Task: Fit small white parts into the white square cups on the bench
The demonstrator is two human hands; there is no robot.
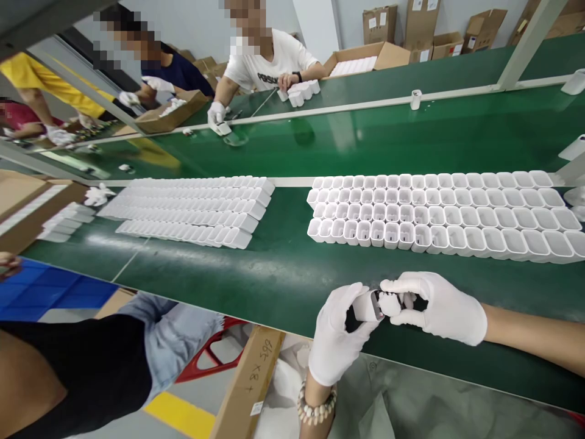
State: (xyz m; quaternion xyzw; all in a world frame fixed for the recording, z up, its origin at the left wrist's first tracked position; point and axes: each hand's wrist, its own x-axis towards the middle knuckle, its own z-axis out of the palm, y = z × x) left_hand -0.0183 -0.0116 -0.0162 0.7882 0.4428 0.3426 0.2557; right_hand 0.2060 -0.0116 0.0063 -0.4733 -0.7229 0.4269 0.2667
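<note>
Over the front edge of the green bench, my two gloved hands meet. My left hand point(337, 332) is closed around a white plastic cup point(365, 306), tilted so that its mouth faces right. Fingers and thumb of my right hand point(441, 308) pinch a small white part with dark bits point(390, 303), right at the cup's mouth. Whether that part is partly inside the cup I cannot tell. Just beyond my hands stand rows of white open-topped cups point(420, 236), some with dark slots inside.
More cup rows point(196, 210) lie left along the bench point(219, 274). An open cardboard box point(256, 378) is below the front edge. A metal rail point(292, 182) runs behind the cups. Co-workers sit across the bench, and a person point(73, 378) is close on my left.
</note>
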